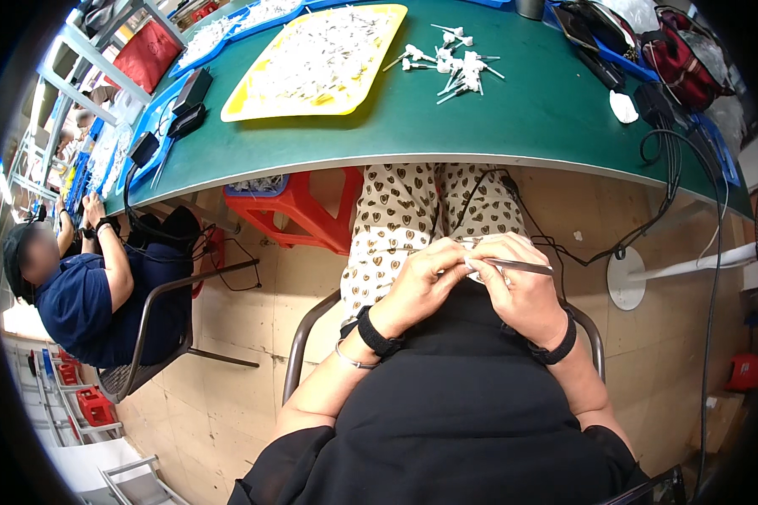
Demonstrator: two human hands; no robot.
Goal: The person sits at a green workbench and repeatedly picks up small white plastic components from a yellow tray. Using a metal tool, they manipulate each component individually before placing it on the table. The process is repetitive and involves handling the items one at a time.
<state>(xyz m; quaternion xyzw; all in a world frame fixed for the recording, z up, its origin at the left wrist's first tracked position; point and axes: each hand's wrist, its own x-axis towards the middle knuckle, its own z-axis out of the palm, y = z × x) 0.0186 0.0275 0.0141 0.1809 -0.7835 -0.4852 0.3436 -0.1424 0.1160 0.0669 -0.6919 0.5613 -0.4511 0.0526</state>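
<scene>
Above my lap, my left hand [434, 273] and my right hand [518, 286] meet at the fingertips. Metal tweezers [524, 266] lie across my right hand, gripped in its fingers and pointing toward the left fingertips. Between the fingertips shows a bit of a small white piece [472, 264]; my left fingers pinch it and cover most of it. On the green table [312, 143] beyond, a yellow tray [366, 103] is heaped with small white parts. To its right lies a loose cluster of white plastic pieces [467, 71] with thin stems.
A red stool [290, 215] with a tray on it stands under the table. Bags [686, 55], cables [674, 151] and a white round base [626, 278] are at the right. A co-worker [93, 295] sits at the left beside blue trays [156, 118].
</scene>
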